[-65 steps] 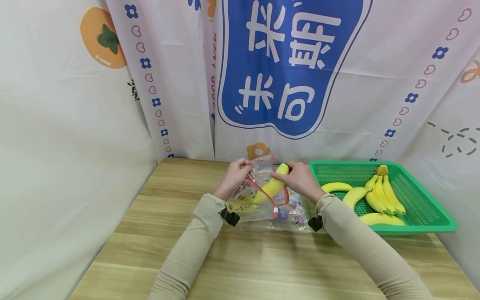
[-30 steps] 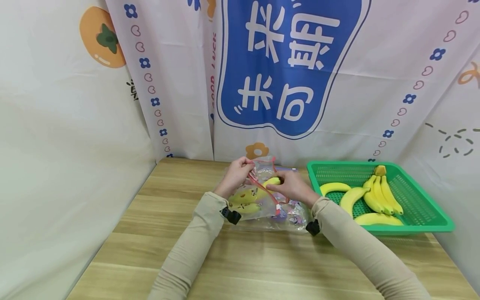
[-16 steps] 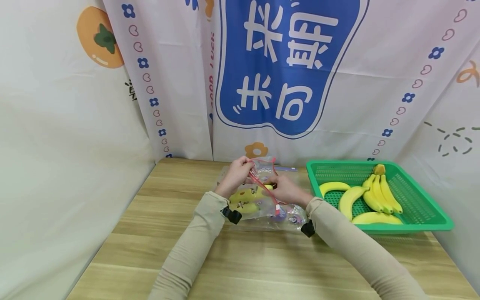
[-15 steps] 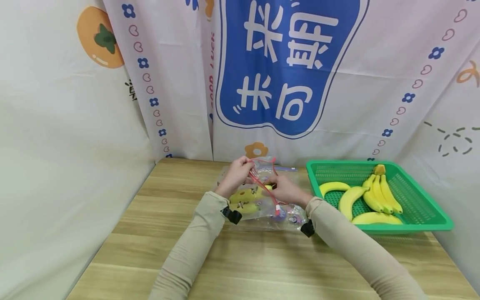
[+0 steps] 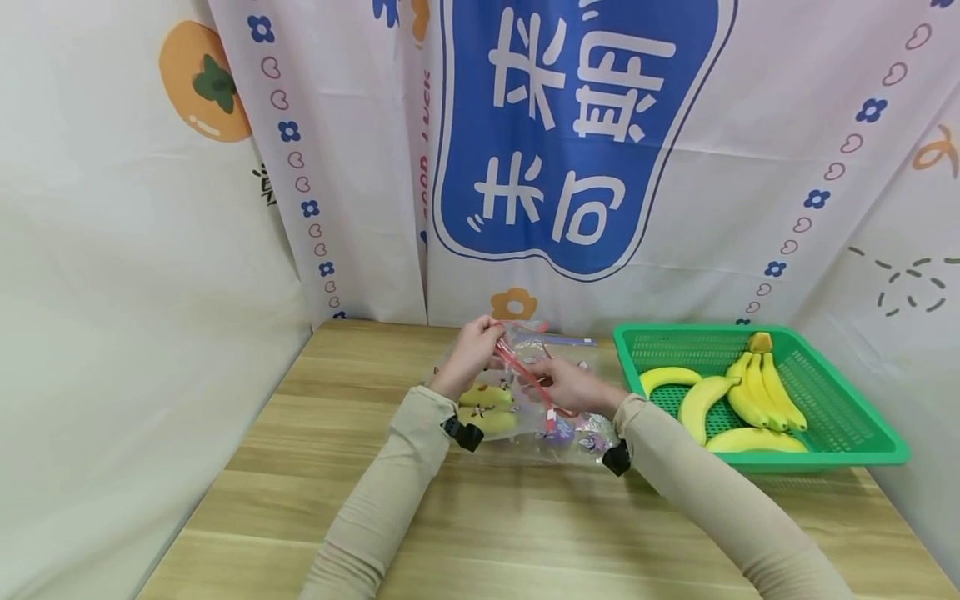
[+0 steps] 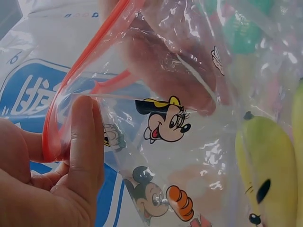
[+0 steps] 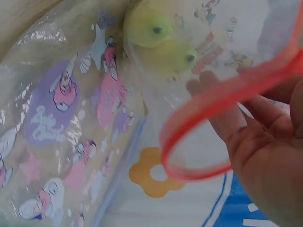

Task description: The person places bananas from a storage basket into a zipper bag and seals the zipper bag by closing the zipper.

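Note:
A clear zip bag (image 5: 528, 421) printed with cartoon characters has its red-edged mouth spread apart. My left hand (image 5: 472, 354) pinches that red edge between thumb and fingers, as the left wrist view shows on the zip strip (image 6: 90, 52). Two bananas (image 5: 486, 407) lie inside the bag, their tips (image 7: 163, 45) side by side in the right wrist view. Fingers of my right hand (image 5: 576, 387) reach into the bag's mouth, loosely extended, with nothing held. Through the plastic, the left wrist view shows those fingers (image 6: 161, 66) blurred and apart from the bananas.
Under the held bag lies a second clear bag (image 7: 47, 161) with pink and purple prints and a purple zip. A green basket (image 5: 862, 417) on the right holds several loose bananas (image 5: 701, 408) and a bunch (image 5: 765, 392). Behind the wooden table (image 5: 322, 467) hangs a printed curtain (image 5: 360, 208).
My right hand has moved left with a banana into the bag and let go of it. That banana now lies beside the other one. The left hand keeps its grip on the edge.

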Motion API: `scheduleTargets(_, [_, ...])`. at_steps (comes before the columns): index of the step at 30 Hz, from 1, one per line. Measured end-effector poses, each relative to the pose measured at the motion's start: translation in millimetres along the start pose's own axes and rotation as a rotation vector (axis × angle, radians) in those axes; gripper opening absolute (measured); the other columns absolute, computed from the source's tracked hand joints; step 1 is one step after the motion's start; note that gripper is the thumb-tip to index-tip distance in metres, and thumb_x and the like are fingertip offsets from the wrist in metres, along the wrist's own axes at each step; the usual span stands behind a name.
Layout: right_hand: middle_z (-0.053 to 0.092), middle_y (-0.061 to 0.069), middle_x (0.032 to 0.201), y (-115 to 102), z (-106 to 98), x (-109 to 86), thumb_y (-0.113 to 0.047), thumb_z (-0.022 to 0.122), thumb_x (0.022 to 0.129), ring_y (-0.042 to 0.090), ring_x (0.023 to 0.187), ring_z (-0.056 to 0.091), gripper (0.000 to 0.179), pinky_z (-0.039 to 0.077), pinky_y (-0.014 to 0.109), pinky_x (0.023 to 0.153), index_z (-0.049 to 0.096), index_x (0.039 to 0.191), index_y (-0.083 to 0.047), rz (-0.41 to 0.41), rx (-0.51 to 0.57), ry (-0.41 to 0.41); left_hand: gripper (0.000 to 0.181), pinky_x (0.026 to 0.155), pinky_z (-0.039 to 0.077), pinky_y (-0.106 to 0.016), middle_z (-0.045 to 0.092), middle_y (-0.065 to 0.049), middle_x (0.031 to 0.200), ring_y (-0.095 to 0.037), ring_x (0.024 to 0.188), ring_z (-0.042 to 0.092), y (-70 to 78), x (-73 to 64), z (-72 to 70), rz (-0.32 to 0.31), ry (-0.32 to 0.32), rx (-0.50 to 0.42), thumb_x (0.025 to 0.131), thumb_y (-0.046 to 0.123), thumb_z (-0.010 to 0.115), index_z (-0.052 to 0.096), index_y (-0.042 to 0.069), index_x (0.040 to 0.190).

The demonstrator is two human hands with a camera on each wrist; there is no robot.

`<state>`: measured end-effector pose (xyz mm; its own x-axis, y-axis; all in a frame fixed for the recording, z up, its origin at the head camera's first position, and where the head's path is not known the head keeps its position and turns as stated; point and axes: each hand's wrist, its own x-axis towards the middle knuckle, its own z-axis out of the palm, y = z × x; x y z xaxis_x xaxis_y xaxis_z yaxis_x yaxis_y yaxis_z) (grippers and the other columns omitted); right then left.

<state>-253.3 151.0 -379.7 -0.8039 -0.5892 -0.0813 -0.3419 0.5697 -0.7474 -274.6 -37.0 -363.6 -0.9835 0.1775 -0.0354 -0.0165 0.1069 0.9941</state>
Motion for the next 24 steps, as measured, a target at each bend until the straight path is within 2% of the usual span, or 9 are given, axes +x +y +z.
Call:
scheduleTargets(3, [0.067,0.012,0.102,-1.4,-6.2,-5.3,-0.005,0.059,0.092,0.020,0.082,0.061,0.023,0.047,0.027,0.060,0.066,0.114,-0.003,-0.008,-0.003,-0.023,0.025,0.060,0.057,-0.029,0.054,-0.009,0.083,-0.015,0.059,0.057,0.0,-0.8,-1.6,-0.009,-0.006,0.004,0.101,0.017,0.042,0.051,-0.006,0.105])
scheduleTargets(6, [0.067,0.007,0.102,-1.3,-16.2,-11.4,-0.008,0.056,0.095,0.022,0.084,0.062,0.023,0.050,0.034,0.056,0.066,0.116,-0.007,0.001,0.030,-0.072,0.026,0.060,0.057,-0.029,0.054,-0.009,0.082,-0.016,0.061,0.058,-0.1,-0.9,-2.7,-0.018,-0.012,-0.007,0.101,0.018,0.042,0.051,-0.006,0.107])
scheduleTargets(9, [0.066,0.007,0.104,1.4,-27.3,-18.3,-0.011,0.055,0.096,0.024,0.090,0.065,0.025,0.055,0.041,0.066,0.064,0.118,-0.004,0.006,0.085,-0.126,0.026,0.063,0.058,-0.033,0.055,-0.009,0.081,-0.016,0.064,0.061,-0.7,-1.1,-3.0,-0.022,-0.013,-0.022,0.101,0.018,0.042,0.052,-0.005,0.107])
scheduleTargets(13, [0.066,0.011,0.106,7.7,-46.1,-31.1,-0.016,0.053,0.098,0.028,0.096,0.064,0.027,0.054,0.041,0.083,0.062,0.118,-0.001,0.026,0.161,-0.159,0.024,0.069,0.057,-0.040,0.054,-0.009,0.080,-0.017,0.065,0.064,-0.1,-1.2,-1.5,-0.021,-0.018,-0.032,0.101,0.018,0.042,0.052,-0.004,0.104])
scheduleTargets(15, [0.066,0.012,0.107,9.9,-56.1,-37.2,-0.019,0.052,0.099,0.032,0.099,0.063,0.029,0.053,0.041,0.084,0.062,0.118,0.000,0.040,0.194,-0.159,0.024,0.069,0.057,-0.040,0.054,-0.009,0.079,-0.017,0.064,0.064,-0.6,-1.3,-1.2,-0.021,-0.019,-0.034,0.101,0.017,0.043,0.052,-0.005,0.103])
scheduleTargets(21, [0.065,0.015,0.110,17.2,-84.8,-53.7,-0.028,0.048,0.100,0.035,0.104,0.060,0.037,0.052,0.043,0.087,0.062,0.118,0.001,0.086,0.259,-0.110,0.021,0.058,0.057,-0.029,0.055,-0.008,0.078,-0.015,0.061,0.062,-1.6,-1.3,-2.0,-0.011,-0.011,-0.041,0.101,0.017,0.044,0.053,-0.002,0.099])
scheduleTargets(24, [0.065,0.016,0.111,23.8,-97.7,-62.7,-0.031,0.046,0.101,0.036,0.105,0.060,0.040,0.050,0.046,0.089,0.060,0.117,0.003,0.121,0.277,-0.079,0.019,0.065,0.058,-0.038,0.056,-0.008,0.077,-0.016,0.061,0.062,-1.4,-1.6,-2.4,-0.004,-0.012,-0.041,0.101,0.016,0.044,0.053,0.001,0.095])
